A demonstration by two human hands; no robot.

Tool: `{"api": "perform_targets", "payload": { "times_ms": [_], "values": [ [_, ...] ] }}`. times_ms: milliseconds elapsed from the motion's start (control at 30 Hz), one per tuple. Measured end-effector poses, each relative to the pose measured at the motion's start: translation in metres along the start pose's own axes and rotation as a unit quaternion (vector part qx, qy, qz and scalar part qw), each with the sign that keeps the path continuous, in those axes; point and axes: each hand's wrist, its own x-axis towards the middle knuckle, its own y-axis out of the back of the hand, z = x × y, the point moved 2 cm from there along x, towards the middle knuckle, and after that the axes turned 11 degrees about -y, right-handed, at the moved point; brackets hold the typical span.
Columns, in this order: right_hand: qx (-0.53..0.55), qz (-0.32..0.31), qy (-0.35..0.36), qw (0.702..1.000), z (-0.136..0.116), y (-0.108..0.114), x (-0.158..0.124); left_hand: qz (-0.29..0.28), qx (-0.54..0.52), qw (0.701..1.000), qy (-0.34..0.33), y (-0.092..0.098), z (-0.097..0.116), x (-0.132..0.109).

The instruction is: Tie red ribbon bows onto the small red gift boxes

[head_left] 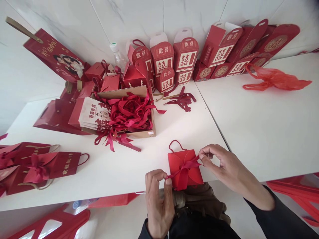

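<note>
A small red gift box (180,160) with a cord handle stands at the near edge of the white table (117,169). A dark red ribbon (184,167) crosses its top in a knot. My left hand (157,196) pinches one ribbon end at the box's lower left corner. At the upper right corner, my right hand (221,162) pinches the other end. Both ends are stretched taut away from the knot.
A cardboard tray (143,134) full of red ribbons and flat printed cards sits mid-table. Finished ribboned boxes (40,167) lie at the left. Rows of red boxes (184,59) line the back wall. Loose ribbon pieces (181,99) and a red plastic bag (276,79) lie further back.
</note>
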Motion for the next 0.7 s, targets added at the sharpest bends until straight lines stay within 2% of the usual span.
{"api": "perform_targets", "payload": {
  "times_ms": [200,700],
  "values": [
    [0.003,-0.003,-0.011,1.000,0.001,0.003,0.000,-0.012,0.009,1.000,-0.021,0.004,-0.002,-0.001],
    [0.003,0.010,-0.013,1.000,0.002,0.002,0.002,-0.017,0.005,1.000,-0.015,0.012,-0.003,-0.001]
  ]
}}
